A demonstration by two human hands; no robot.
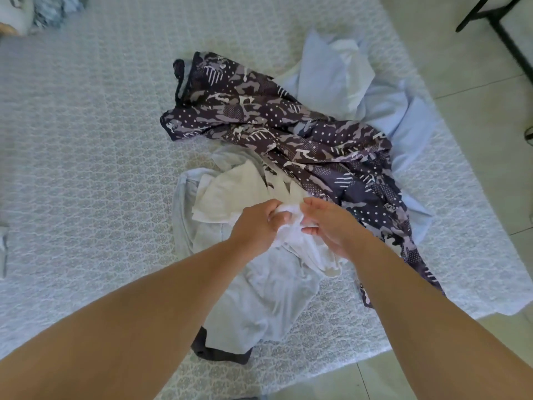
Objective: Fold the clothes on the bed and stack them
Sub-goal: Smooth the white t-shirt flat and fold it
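Observation:
A heap of loose clothes lies on the bed. A dark camouflage-print garment sprawls across the middle, over a light blue shirt. In front of it are a white garment and a pale grey garment, with a dark piece sticking out underneath. My left hand and my right hand both grip a bunched part of the white garment between them, fingers curled into the cloth.
The bed's right edge runs diagonally beside a tiled floor. A black metal frame stands at the top right. More fabric lies at the top left corner, and a grey piece at the left edge.

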